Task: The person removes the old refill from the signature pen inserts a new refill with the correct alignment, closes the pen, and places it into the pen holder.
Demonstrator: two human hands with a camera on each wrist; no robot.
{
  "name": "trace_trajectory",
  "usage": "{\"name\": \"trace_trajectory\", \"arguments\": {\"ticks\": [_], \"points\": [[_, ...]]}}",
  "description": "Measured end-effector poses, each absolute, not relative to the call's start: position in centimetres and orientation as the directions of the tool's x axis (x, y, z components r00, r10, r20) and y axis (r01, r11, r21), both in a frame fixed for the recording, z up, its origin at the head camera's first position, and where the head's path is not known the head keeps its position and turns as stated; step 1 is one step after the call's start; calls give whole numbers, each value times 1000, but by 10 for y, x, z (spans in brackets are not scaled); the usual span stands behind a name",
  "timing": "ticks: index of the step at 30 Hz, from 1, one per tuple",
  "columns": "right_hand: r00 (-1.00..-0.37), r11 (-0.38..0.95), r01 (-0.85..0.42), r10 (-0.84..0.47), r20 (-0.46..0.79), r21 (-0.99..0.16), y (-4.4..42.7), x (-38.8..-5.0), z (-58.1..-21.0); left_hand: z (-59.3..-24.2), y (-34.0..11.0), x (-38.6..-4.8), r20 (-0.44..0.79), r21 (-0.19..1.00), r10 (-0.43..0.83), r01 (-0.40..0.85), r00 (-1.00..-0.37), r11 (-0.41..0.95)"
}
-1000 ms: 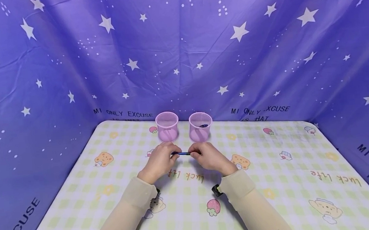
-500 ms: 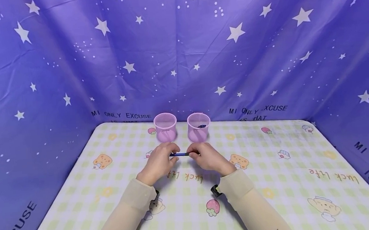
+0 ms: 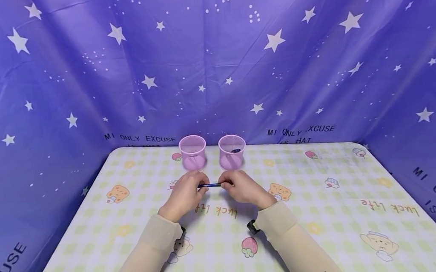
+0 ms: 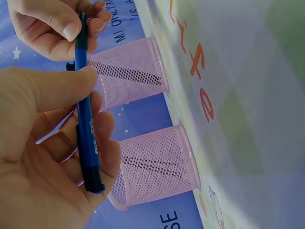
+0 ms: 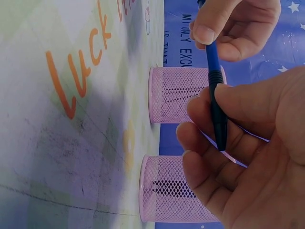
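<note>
A blue pen with a dark grip (image 3: 213,185) is held level between both hands, in front of two pink mesh cups. The left hand (image 3: 185,194) pinches its blue barrel (image 4: 86,119), thumb on top, near the clip end. My right hand (image 3: 245,188) pinches the dark tip section (image 5: 218,114) between thumb and fingers. The left cup (image 3: 193,154) shows a small dark line inside; the right cup (image 3: 232,153) holds a dark blue item, too small to identify.
A table with a green-and-white checked cloth (image 3: 311,248) lies under the hands. Purple starry fabric (image 3: 212,59) hangs behind and on both sides. Both cups stand near the table's back edge.
Both hands keep hold of the pen. More of its blue barrel showed between the hands earlier at a slight slant; now it lies nearly level. The whole view has shifted slightly.
</note>
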State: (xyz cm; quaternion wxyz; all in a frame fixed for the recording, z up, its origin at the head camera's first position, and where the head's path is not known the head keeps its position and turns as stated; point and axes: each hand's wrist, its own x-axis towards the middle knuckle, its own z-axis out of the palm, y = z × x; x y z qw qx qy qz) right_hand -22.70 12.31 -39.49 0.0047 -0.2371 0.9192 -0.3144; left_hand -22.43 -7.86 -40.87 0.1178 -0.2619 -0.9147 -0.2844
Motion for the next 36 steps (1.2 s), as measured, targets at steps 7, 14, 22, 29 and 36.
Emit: {"name": "trace_trajectory", "arguments": {"ticks": [7, 14, 22, 29, 36], "points": [[-888, 698, -438, -434, 152, -567, 123, -226, -395, -409, -78, -224, 348, 441, 423, 544, -837, 714], [-887, 697, -441, -435, 156, -565, 124, -227, -396, -409, -78, -223, 347, 441, 439, 557, -829, 704], [-886, 693, -441, -438, 152, -570, 123, -227, -397, -410, -78, -224, 395, 422, 438, 582, -808, 695], [-888, 699, -444, -429, 168, -561, 126, -226, -398, -410, -77, -224, 370, 423, 438, 569, -819, 705], [-886, 692, -446, -433, 168, -567, 124, -227, -397, -410, -78, -224, 365, 417, 441, 567, -820, 710]]}}
